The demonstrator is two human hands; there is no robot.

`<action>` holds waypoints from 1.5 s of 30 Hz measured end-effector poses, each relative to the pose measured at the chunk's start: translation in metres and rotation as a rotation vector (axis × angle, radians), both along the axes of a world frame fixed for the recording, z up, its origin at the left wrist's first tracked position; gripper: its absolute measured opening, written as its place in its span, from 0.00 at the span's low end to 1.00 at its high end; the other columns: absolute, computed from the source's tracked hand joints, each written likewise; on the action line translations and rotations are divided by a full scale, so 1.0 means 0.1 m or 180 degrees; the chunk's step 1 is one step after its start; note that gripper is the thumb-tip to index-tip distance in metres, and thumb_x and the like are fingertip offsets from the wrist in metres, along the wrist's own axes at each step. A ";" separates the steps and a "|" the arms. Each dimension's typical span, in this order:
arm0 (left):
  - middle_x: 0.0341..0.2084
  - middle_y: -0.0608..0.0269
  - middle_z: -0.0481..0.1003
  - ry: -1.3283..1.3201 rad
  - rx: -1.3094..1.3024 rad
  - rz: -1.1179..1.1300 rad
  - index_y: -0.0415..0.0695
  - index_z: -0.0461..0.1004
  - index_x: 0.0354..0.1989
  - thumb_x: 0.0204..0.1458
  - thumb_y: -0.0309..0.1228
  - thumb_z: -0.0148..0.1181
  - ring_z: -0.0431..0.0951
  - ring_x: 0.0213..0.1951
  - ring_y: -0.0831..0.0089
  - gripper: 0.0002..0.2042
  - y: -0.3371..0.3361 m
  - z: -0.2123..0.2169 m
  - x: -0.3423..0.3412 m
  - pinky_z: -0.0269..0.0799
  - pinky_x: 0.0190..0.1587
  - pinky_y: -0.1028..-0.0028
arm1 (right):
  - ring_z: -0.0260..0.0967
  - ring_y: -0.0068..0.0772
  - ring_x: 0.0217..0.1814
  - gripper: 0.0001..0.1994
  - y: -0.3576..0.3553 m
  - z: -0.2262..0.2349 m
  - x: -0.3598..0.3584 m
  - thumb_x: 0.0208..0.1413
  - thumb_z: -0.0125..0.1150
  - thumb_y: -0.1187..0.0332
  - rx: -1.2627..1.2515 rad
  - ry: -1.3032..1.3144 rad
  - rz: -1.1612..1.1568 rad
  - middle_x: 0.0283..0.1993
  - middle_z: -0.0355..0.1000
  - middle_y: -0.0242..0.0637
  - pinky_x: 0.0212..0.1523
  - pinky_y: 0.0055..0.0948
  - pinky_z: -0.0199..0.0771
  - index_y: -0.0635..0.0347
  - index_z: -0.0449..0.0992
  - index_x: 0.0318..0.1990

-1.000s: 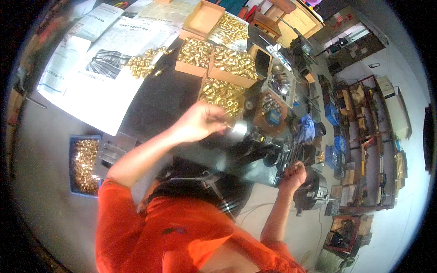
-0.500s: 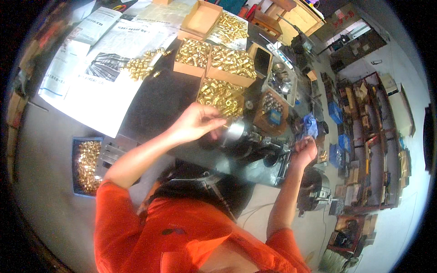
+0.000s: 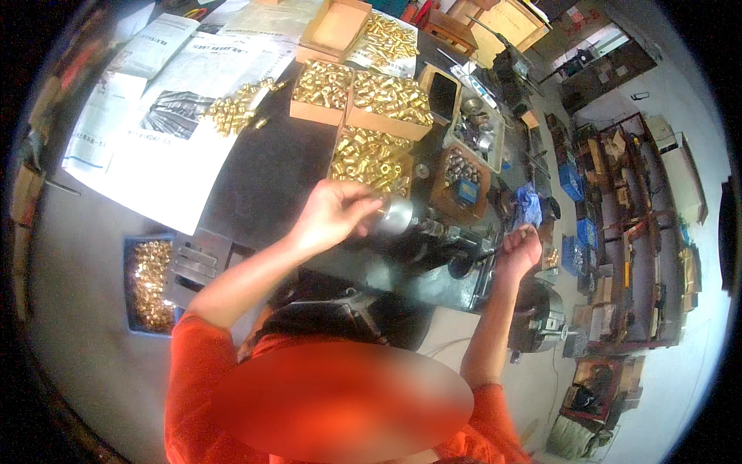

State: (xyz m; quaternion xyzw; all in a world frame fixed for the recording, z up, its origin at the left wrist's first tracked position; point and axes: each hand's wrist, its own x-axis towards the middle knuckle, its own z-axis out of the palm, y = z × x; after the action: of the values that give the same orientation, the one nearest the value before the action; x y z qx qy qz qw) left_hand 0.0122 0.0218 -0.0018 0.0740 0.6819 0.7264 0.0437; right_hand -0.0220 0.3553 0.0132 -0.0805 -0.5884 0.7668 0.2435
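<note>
My left hand (image 3: 331,215) is closed in a pinch at the left face of a round metal chuck (image 3: 396,216) on a small bench lathe. Whatever sits between its fingertips is too small to make out. Right behind it stands an open cardboard box of brass fittings (image 3: 367,157). At the lathe's right end my right hand (image 3: 519,249) is curled closed, beside a crumpled blue cloth (image 3: 529,207). What its fingers grip, if anything, is hidden.
Two more boxes of brass fittings (image 3: 321,85) (image 3: 390,99) stand behind. Loose brass pieces (image 3: 232,108) lie on newspaper (image 3: 182,174) at left. A blue bin (image 3: 128,288) of brass parts is lower left; a carton of steel parts (image 3: 456,185) sits behind the lathe. Shelves (image 3: 634,232) line the right.
The whole view has shifted slightly. Both hands keep nearly the same places, the left at the chuck and the right at the lathe's right end, both still closed.
</note>
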 end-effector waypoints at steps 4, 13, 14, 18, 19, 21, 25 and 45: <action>0.21 0.63 0.73 0.0442 0.0129 -0.0148 0.36 0.73 0.32 0.46 0.22 0.56 0.73 0.26 0.82 0.05 -0.02 -0.03 -0.01 0.68 0.29 0.79 | 0.49 0.16 0.12 0.10 0.03 -0.23 -0.30 0.51 0.44 0.69 0.0561 -0.0162 -0.0253 0.16 0.58 0.27 0.12 0.17 0.45 0.62 0.68 0.22; 0.28 0.61 0.75 0.0371 0.0400 -0.0317 0.34 0.72 0.35 0.43 0.17 0.57 0.74 0.31 0.78 0.08 -0.10 -0.02 -0.01 0.71 0.35 0.79 | 0.56 0.25 0.17 0.09 0.21 -1.18 0.31 0.48 0.50 0.65 -0.0674 -0.0835 -0.0495 0.19 0.61 0.30 0.14 0.19 0.55 0.62 0.70 0.27; 0.28 0.61 0.75 0.0517 0.0248 -0.0341 0.34 0.72 0.35 0.43 0.17 0.57 0.74 0.32 0.78 0.09 -0.10 -0.01 -0.03 0.71 0.35 0.79 | 0.52 0.21 0.14 0.10 0.29 -1.11 0.53 0.49 0.50 0.63 -0.0664 -0.0885 -0.0055 0.16 0.56 0.27 0.12 0.18 0.50 0.61 0.69 0.26; 0.28 0.60 0.75 0.0761 -0.0160 -0.0341 0.33 0.72 0.35 0.43 0.17 0.57 0.75 0.31 0.77 0.09 -0.10 0.00 -0.05 0.72 0.35 0.79 | 0.42 0.16 0.11 0.10 0.12 -0.39 0.77 0.53 0.44 0.66 -0.0483 -0.0209 0.0287 0.14 0.49 0.25 0.10 0.17 0.41 0.58 0.65 0.22; 0.27 0.60 0.75 0.0754 -0.0204 -0.0343 0.33 0.72 0.35 0.43 0.17 0.57 0.75 0.31 0.77 0.09 -0.09 0.01 -0.06 0.72 0.34 0.79 | 0.42 0.16 0.12 0.10 0.07 -0.23 0.73 0.53 0.43 0.67 -0.0402 -0.0124 0.0182 0.14 0.49 0.25 0.11 0.17 0.41 0.59 0.65 0.22; 0.27 0.60 0.75 0.0693 -0.0062 -0.0306 0.33 0.72 0.35 0.43 0.17 0.57 0.75 0.30 0.77 0.09 -0.06 0.01 -0.05 0.72 0.33 0.79 | 0.43 0.16 0.12 0.10 0.02 -0.08 0.60 0.53 0.42 0.68 -0.0224 0.0045 0.0052 0.14 0.50 0.25 0.11 0.17 0.41 0.59 0.64 0.23; 0.25 0.62 0.76 0.0502 -0.0077 -0.0358 0.38 0.74 0.36 0.44 0.22 0.57 0.74 0.27 0.80 0.09 -0.05 -0.04 -0.08 0.69 0.31 0.79 | 0.43 0.16 0.12 0.10 0.01 0.00 0.51 0.53 0.41 0.69 -0.0163 0.0138 -0.0076 0.13 0.50 0.25 0.12 0.16 0.41 0.60 0.63 0.22; 0.21 0.61 0.73 0.0155 0.0153 -0.0354 0.33 0.73 0.32 0.46 0.21 0.55 0.73 0.22 0.78 0.05 -0.17 0.01 -0.07 0.69 0.25 0.79 | 0.49 0.16 0.14 0.08 -0.16 -0.01 0.15 0.51 0.43 0.72 -0.0190 0.0307 -0.0640 0.15 0.55 0.26 0.14 0.15 0.47 0.62 0.66 0.23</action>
State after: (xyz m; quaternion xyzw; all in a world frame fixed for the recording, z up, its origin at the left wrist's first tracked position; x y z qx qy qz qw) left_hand 0.0052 0.0044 -0.0012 0.1305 0.6600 0.7369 0.0656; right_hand -0.0066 0.3391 0.0123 -0.1094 -0.5419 0.7586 0.3447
